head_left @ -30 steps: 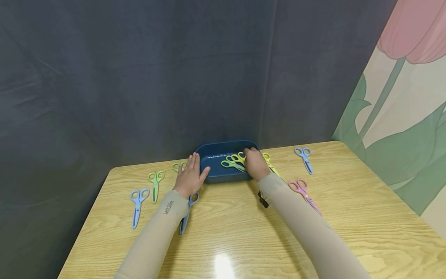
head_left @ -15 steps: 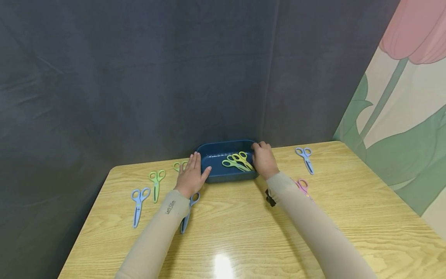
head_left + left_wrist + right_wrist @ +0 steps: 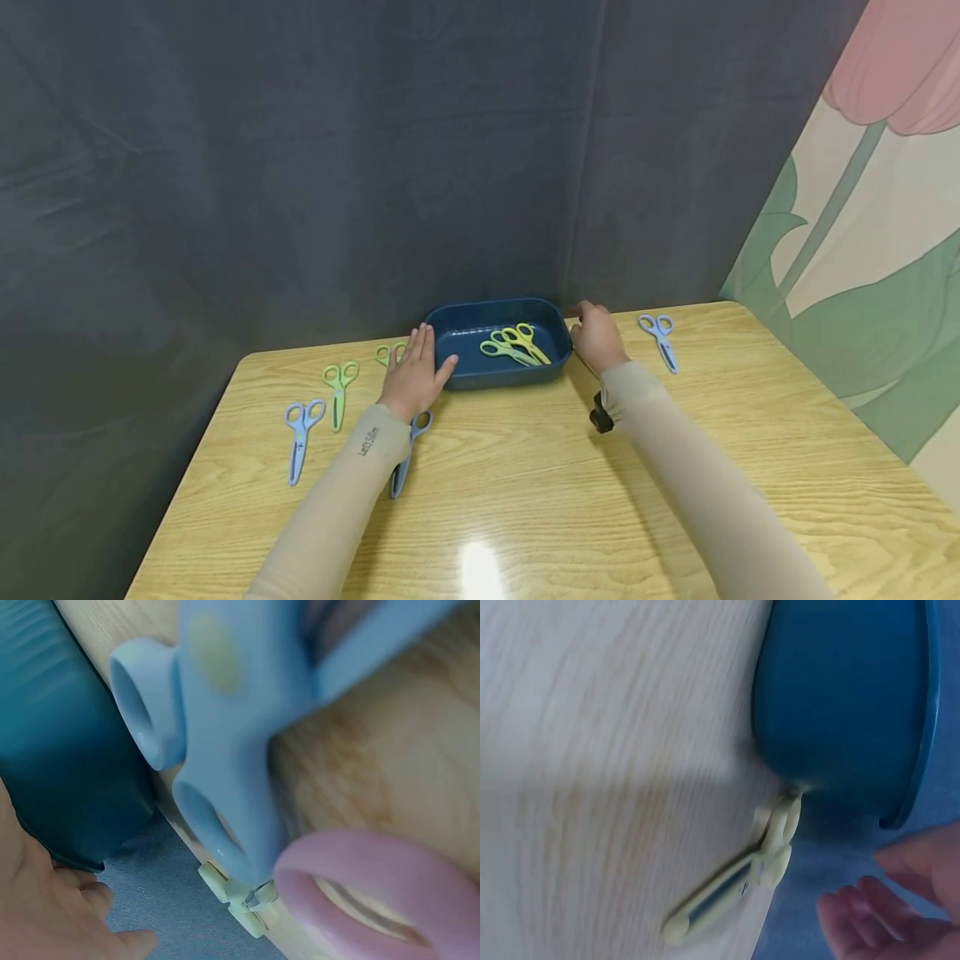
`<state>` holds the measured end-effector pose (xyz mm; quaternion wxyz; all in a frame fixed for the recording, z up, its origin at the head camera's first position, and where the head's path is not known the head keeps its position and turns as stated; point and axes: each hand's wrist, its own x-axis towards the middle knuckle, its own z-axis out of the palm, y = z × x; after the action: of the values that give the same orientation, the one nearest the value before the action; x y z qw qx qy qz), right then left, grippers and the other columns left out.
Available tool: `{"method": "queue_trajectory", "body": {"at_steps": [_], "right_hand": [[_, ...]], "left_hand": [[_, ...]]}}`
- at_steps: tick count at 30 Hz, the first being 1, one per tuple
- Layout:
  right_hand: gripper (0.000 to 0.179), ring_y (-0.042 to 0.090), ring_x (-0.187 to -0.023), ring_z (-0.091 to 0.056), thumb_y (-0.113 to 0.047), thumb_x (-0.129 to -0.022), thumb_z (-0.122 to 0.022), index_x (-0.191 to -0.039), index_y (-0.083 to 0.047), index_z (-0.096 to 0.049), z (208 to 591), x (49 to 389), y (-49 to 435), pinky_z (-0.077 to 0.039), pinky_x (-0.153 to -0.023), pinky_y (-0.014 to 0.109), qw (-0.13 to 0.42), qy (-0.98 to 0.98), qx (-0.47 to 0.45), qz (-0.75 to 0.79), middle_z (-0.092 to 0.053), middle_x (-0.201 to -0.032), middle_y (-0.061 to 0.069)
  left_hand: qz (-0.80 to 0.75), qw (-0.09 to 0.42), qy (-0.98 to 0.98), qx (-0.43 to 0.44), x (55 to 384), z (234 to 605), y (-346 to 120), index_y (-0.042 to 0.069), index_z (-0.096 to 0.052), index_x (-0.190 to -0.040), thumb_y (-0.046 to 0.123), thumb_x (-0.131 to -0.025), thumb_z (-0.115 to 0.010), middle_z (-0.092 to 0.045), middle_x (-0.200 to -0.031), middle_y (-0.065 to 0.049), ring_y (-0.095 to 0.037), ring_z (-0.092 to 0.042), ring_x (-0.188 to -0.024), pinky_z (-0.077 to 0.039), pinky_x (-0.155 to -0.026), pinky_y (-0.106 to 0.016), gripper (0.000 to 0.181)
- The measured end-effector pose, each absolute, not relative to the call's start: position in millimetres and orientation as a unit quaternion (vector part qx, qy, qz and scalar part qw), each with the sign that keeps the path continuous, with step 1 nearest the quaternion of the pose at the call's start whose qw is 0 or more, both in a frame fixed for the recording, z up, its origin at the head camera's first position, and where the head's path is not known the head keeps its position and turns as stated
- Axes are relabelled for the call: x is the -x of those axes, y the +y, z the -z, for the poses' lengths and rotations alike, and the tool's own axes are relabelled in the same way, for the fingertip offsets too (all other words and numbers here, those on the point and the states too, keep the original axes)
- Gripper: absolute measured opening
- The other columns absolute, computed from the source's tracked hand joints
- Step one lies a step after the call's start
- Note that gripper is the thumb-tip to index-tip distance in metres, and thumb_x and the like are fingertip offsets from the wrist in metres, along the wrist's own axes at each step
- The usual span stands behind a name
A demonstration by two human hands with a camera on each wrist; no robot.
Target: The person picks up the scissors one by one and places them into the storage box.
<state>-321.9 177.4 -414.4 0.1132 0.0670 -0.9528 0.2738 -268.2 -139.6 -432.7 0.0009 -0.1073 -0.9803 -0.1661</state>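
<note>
A dark blue bin (image 3: 468, 382) stands at the table's far edge. Inside lie green scissors (image 3: 504, 350) and yellow scissors (image 3: 527, 342), partly overlapping. My left hand (image 3: 412, 375) rests against the bin's left side, fingers straight and thumb spread over its front corner. Just right of the bin is my right hand (image 3: 597, 337), holding nothing. In the right wrist view its fingers are loosely bent, thumb apart, near yellow scissors (image 3: 742, 877) lying on the table beside the bin. Blue scissors (image 3: 232, 735) and a pink scissors handle (image 3: 360, 892) lie near my left hand.
On the left of the table are blue scissors (image 3: 298, 437), green scissors (image 3: 340, 392) and more green scissors (image 3: 384, 354), partly hidden by my left hand. Blue scissors (image 3: 660, 340) lie at the far right. A dark cloth (image 3: 337, 167) hangs behind the table.
My right hand has left the inside of the bin and moved right, past its rim. The yellow scissors stay in the bin. My forearm now covers the pink scissors on the right; my left hand stays put.
</note>
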Motion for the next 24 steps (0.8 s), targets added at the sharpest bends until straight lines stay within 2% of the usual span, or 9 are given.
{"method": "queue_trajectory", "body": {"at_steps": [5, 8, 11, 13, 15, 21, 24], "right_hand": [[0.035, 0.051, -0.115, -0.056, -0.001, -0.093, -0.06, -0.122, 0.019, -0.058, 412.5, 319.1, 187.1, -0.046, -0.099, 0.057, 0.075, -0.961, -0.06, -0.258, -0.06, -0.121, 0.036], [0.036, 0.051, -0.111, -0.059, -0.004, -0.09, -0.065, -0.117, 0.02, -0.059, 413.6, 318.2, 191.7, -0.048, -0.096, 0.056, 0.053, -0.967, -0.054, -0.242, -0.063, -0.117, 0.036], [0.023, 0.041, -0.087, -0.063, -0.006, -0.088, -0.067, -0.095, 0.015, -0.063, 416.7, 319.3, 195.3, -0.052, -0.079, 0.048, 0.025, -0.972, -0.042, -0.232, -0.065, -0.092, 0.028], [0.019, 0.03, -0.071, -0.055, -0.007, -0.086, -0.069, -0.079, 0.007, -0.06, 419.2, 320.1, 197.0, -0.048, -0.066, 0.041, 0.012, -0.973, -0.034, -0.228, -0.059, -0.075, 0.016], [0.024, 0.023, -0.065, -0.045, -0.008, -0.087, -0.07, -0.071, -0.001, -0.054, 421.5, 320.7, 198.1, -0.04, -0.06, 0.036, -0.007, -0.974, -0.024, -0.227, -0.048, -0.067, 0.007], [0.019, 0.022, -0.066, -0.047, -0.007, -0.083, -0.072, -0.074, -0.002, -0.056, 427.3, 321.3, 199.4, -0.043, -0.062, 0.035, -0.032, -0.973, -0.014, -0.227, -0.051, -0.07, 0.005], [0.019, 0.023, -0.066, -0.047, -0.006, -0.08, -0.071, -0.07, -0.004, -0.055, 428.8, 321.6, 200.6, -0.044, -0.063, 0.036, -0.027, -0.974, -0.019, -0.225, -0.051, -0.068, 0.005]], "left_hand": [[0.17, 0.005, -0.98, 0.108, 269.0, 434.0, -138.9, 0.003, -0.006, -0.162, 0.058, -0.107, -0.029, -0.003, -0.17, -0.013, -0.029, -0.005, -0.156, -0.007, -0.121, -0.061, 0.081], [0.173, 0.009, -0.979, 0.107, 269.5, 434.7, -139.2, 0.002, -0.008, -0.162, 0.057, -0.107, -0.031, -0.005, -0.17, -0.014, -0.03, -0.007, -0.156, -0.008, -0.121, -0.061, 0.081], [0.171, 0.005, -0.979, 0.106, 270.3, 435.6, -139.6, 0.003, -0.006, -0.162, 0.058, -0.107, -0.029, -0.003, -0.17, -0.013, -0.029, -0.005, -0.156, -0.008, -0.122, -0.061, 0.081], [0.17, 0.005, -0.98, 0.106, 271.0, 437.0, -139.8, 0.003, -0.006, -0.162, 0.057, -0.107, -0.03, -0.003, -0.17, -0.013, -0.028, -0.004, -0.156, -0.008, -0.122, -0.061, 0.08], [0.175, 0.008, -0.979, 0.107, 271.1, 437.6, -139.9, 0.002, -0.007, -0.162, 0.055, -0.108, -0.033, -0.004, -0.17, -0.014, -0.028, -0.004, -0.156, -0.008, -0.121, -0.062, 0.08], [0.173, 0.009, -0.979, 0.104, 270.6, 436.9, -139.7, 0.002, -0.007, -0.162, 0.056, -0.108, -0.032, -0.005, -0.169, -0.015, -0.029, -0.006, -0.156, -0.009, -0.121, -0.062, 0.081], [0.169, 0.009, -0.98, 0.105, 270.9, 435.7, -138.0, 0.003, -0.006, -0.162, 0.058, -0.107, -0.03, -0.004, -0.17, -0.014, -0.029, -0.006, -0.156, -0.009, -0.121, -0.061, 0.081]]}}
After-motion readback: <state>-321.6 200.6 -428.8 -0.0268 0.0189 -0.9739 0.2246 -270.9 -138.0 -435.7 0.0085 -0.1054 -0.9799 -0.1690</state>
